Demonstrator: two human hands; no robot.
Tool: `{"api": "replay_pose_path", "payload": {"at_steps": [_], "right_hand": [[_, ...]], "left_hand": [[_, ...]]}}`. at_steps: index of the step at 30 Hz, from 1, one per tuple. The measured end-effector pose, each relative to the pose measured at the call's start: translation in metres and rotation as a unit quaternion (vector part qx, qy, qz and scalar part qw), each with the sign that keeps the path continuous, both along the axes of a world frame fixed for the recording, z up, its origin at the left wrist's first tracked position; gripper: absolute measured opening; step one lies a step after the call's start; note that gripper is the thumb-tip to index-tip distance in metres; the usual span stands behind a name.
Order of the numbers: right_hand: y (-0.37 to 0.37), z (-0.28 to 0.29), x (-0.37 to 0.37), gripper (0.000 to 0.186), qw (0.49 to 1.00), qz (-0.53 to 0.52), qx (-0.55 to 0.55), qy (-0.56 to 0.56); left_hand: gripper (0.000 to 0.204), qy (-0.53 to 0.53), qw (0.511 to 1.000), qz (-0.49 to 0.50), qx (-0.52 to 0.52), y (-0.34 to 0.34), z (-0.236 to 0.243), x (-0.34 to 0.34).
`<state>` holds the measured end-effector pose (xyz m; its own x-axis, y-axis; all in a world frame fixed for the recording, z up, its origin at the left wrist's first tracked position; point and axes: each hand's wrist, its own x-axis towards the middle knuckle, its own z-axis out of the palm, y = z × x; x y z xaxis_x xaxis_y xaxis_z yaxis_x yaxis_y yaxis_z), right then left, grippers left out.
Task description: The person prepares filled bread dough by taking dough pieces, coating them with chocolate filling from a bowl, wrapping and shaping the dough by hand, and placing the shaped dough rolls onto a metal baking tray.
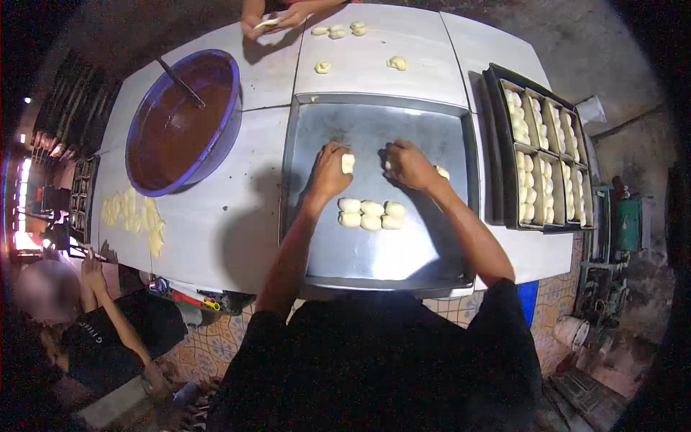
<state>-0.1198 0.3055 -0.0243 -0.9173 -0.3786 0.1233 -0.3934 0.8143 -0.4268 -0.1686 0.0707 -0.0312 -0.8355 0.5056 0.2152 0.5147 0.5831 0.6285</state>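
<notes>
A shallow metal tray (309,252) lies in front of me with both my hands inside it. My left hand (330,171) is curled around a pale dough piece (348,163), which shows at its inner side. My right hand (409,165) is closed, fingers bent down, with a bit of pale dough (389,165) showing at the fingertips; most of that piece is hidden. Another dough piece (442,172) rests just right of my right wrist, partly covered. Nearer to me, several smooth dough pieces (371,215) sit together in two touching rows.
Left of the tray stands a purple basin (229,137) of brown filling with a stick in it. Flat dough pieces (129,212) lie at the table's left. Black divided pans (497,79) of dough stand right. Across the table, another person's hands (277,21) hold dough; a second person (122,324) is lower left.
</notes>
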Motion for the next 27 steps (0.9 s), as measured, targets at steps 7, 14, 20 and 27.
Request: {"api": "replay_pose_path", "payload": {"at_steps": [7, 14, 20, 27], "right_hand": [[-0.057, 0.049, 0.038, 0.091, 0.980, -0.143, 0.138, 0.021], [-0.121, 0.019, 0.003, 0.083, 0.998, -0.030, -0.039, 0.050], [-0.126, -0.011, -0.024, 0.026, 0.988, 0.034, -0.068, 0.131], [-0.128, 0.024, 0.022, 0.063, 0.995, -0.082, 0.039, 0.033]], "left_hand": [[0.064, -0.002, 1.000, 0.019, 0.000, -0.030, -0.001, 0.007], [0.081, -0.082, 0.965, 0.178, 0.175, -0.052, 0.010, 0.046], [0.058, 0.083, 0.956, 0.201, 0.199, -0.129, 0.017, 0.123], [0.055, 0.084, 0.950, 0.278, -0.114, -0.137, 0.017, 0.190]]}}
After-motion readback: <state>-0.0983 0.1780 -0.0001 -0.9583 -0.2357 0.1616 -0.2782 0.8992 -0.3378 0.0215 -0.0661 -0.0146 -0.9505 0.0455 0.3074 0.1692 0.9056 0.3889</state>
